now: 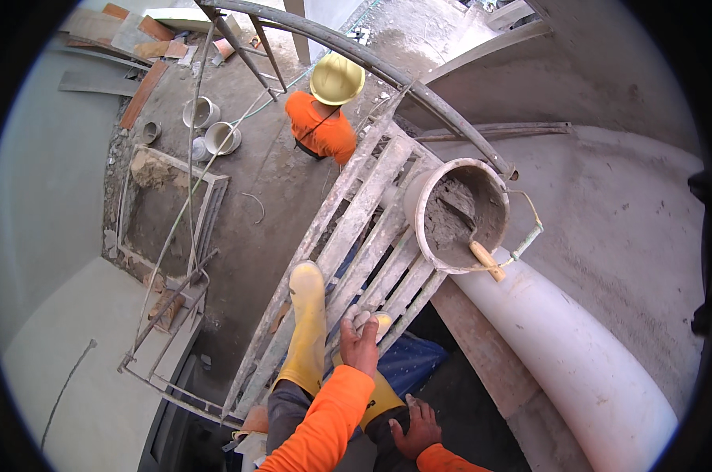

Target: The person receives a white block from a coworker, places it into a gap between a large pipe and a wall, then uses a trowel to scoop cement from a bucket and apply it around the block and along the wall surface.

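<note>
1. The right hand point(419, 427) is laid, fingers loosely spread, on a dark trouser leg point(387, 451); nothing is seen to be gripped.
2. The left hand point(359, 346) is held ahead of the right hand and to its left, its fingers bent close together. Grey matter point(361, 318) is seen at the fingertips; whether a lump is held or the fingers are only coated cannot be told.
3. A yellow right boot point(381, 400) is partly covered by the left hand; a yellow left boot point(309, 334) is placed just left of that hand.
4. Both boots are supported on a slatted platform point(361, 206), stretched ahead of the left hand.
5. Ahead and right of the left hand, a bucket point(416, 206) is set at the platform's edge. Grey mortar point(444, 220) is contained in it, and a wooden-handled trowel point(487, 262) is leaned against its rim, untouched.
6. Farther ahead, beyond the platform, a co-worker point(322, 130) is seen, topped by a yellow helmet point(337, 79).
</note>
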